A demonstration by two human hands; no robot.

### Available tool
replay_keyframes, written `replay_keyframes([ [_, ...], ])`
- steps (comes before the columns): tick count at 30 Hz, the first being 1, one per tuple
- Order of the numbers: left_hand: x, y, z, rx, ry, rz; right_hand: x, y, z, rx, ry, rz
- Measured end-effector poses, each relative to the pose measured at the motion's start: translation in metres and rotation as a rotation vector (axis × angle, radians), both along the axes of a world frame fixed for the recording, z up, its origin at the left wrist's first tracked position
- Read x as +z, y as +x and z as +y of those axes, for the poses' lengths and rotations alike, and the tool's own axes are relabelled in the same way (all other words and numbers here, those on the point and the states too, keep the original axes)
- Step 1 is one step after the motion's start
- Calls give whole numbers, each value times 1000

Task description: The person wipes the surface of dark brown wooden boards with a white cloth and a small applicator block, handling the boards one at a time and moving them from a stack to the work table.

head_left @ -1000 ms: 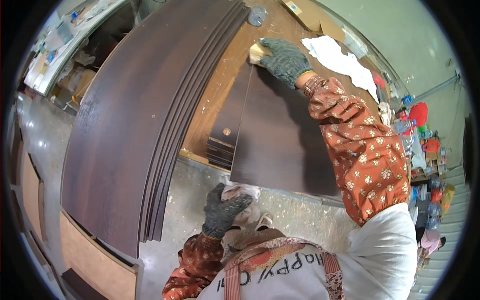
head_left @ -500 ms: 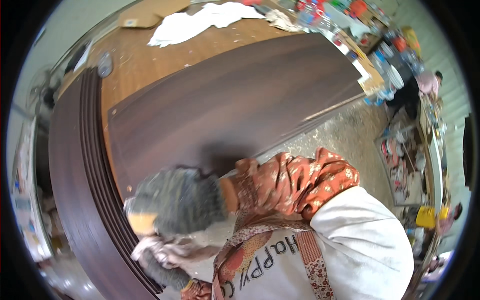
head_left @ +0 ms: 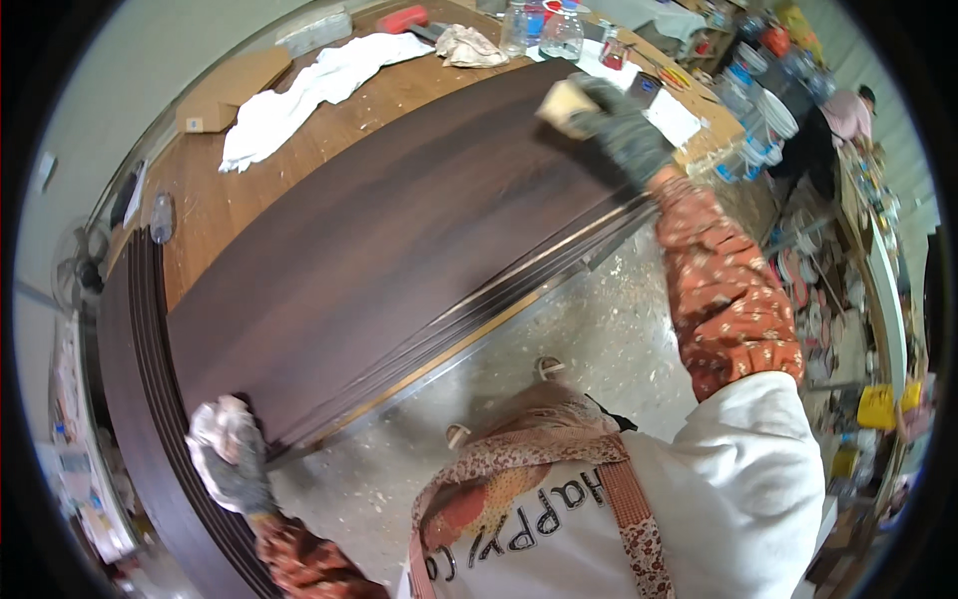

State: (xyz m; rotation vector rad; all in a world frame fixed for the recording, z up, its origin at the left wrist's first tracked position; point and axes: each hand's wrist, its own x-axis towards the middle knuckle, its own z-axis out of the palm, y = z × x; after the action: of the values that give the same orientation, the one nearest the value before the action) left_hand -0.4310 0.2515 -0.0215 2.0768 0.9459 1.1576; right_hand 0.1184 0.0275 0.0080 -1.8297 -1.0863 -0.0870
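Observation:
A large dark brown wooden panel (head_left: 399, 240) lies flat in front of me, atop several others whose edges show along the near side. My right hand (head_left: 629, 135), in a grey-green glove, reaches to the panel's far right end and is closed on a pale yellow sponge-like block (head_left: 567, 108). Whether the block touches the surface is hard to tell. At the panel's near left corner, my left hand (head_left: 244, 479), gloved in grey, is wrapped round a crumpled whitish rag (head_left: 222, 439).
On the left stands another stack of dark panels (head_left: 150, 369). A white cloth (head_left: 314, 90), a cardboard piece (head_left: 235, 90) and a clear bottle (head_left: 162, 218) lie on the wooden table (head_left: 374, 95). Jars (head_left: 561, 35) and papers sit far right. A person (head_left: 848, 120) bends beyond.
My right hand has swept with the block from the panel's near left to its far right end. The left hand with the rag has moved up and left, to the panel's corner.

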Motion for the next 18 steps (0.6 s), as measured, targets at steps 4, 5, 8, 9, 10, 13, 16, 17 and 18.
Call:
replay_keyframes([
  [4, 9, 13, 23, 317, 138, 391, -45, 150, -84, -190, 42, -14],
  [5, 9, 29, 19, 409, -114, 367, -52, 152, -90, -166, 72, 281],
  [8, 25, 75, -11, 366, -185, 232, -52, 136, -80, 25, 267, 399],
  [9, 21, 83, -15, 256, -189, 257, -60, 146, -86, 169, 276, 562],
  [10, -15, 86, -14, 146, -286, -33, -46, 130, -83, 215, 362, 722],
  [13, -4, 217, -80, 263, -1013, -848, -62, 149, -99, 142, 398, 728],
  [16, -43, 290, -141, -91, -519, -91, -59, 141, -95, 165, 424, 720],
  [17, -47, 329, -170, 58, 1, 69, -54, 134, -93, 197, 409, 739],
  [18, -51, 357, -195, 198, 515, 242, -56, 130, -92, 197, 387, 726],
])
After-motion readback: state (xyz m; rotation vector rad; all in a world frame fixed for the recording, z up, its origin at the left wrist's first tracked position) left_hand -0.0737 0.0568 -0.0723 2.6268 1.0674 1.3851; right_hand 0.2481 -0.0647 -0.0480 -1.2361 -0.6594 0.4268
